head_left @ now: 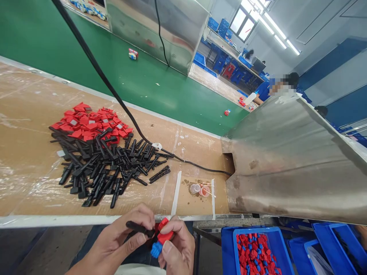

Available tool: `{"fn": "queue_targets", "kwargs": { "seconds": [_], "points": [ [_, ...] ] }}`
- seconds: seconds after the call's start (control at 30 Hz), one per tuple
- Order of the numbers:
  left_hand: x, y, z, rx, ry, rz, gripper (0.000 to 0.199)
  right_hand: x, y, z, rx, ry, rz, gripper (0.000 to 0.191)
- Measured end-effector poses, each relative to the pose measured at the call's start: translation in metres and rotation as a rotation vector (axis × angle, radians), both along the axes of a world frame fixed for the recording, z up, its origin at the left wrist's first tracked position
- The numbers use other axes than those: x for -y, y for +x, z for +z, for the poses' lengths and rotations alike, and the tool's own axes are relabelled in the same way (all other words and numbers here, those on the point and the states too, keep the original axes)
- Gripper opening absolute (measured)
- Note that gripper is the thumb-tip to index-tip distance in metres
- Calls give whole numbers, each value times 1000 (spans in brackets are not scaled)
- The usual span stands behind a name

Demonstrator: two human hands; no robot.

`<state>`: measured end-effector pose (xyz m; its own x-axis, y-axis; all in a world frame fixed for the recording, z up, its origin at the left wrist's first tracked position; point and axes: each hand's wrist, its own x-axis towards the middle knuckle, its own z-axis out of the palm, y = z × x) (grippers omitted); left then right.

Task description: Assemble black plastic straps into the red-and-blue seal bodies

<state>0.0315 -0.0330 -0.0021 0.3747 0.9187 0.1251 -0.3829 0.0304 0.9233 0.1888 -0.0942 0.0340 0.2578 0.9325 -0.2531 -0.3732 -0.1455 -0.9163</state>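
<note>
Just in front of the table's near edge, my left hand (123, 235) pinches a slim black plastic part (140, 229) between thumb and fingers. Beside it, my right hand (179, 244) grips a small red and blue plastic piece (165, 236), with its blue end pointing down. The tip of the black part meets or nearly meets the red piece; fingers hide the exact contact. Beyond my hands lies a heap of long black parts (103, 164) on the cardboard-covered table (25, 168). A pile of flat red parts (91, 122) adjoins it at the back.
Two small cups (195, 188) with sticks stand between white tape strips. A black cable (120, 100) crosses the table into a notch in a metal panel (286, 160). Below right, a blue bin (282, 244) holds red and blue pieces. Another person (262, 91) sits beyond the panel.
</note>
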Motion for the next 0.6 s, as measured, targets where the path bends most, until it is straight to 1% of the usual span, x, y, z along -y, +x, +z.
{"fn": "queue_targets", "kwargs": {
  "seconds": [0.03,0.1,0.2,0.23,0.3,0.37,0.4,0.5,0.6],
  "points": [
    [0,-2,1,-39,30,10,17,0,1,1,12,2,9,48],
    [0,-4,4,-103,56,30,20,-1,1,-4,15,13,2,44],
    [-1,-5,11,-135,111,2,22,0,0,-21,-26,44,4,38],
    [-1,-4,13,-141,110,-8,22,1,0,-27,-41,44,11,37],
    [-1,-3,18,-170,37,5,23,1,-1,-33,-72,18,11,34],
    [0,-2,19,-221,-52,33,28,0,-3,-33,-131,-32,-13,28],
    [0,-2,18,-234,-60,27,28,-1,-3,-30,-174,-52,-21,25],
    [-2,-2,9,-224,35,-49,23,-5,-5,-24,-293,-80,-48,18],
    [-4,-5,0,-217,94,-81,20,-7,-6,-21,-315,-103,-75,16]
  ]
}}
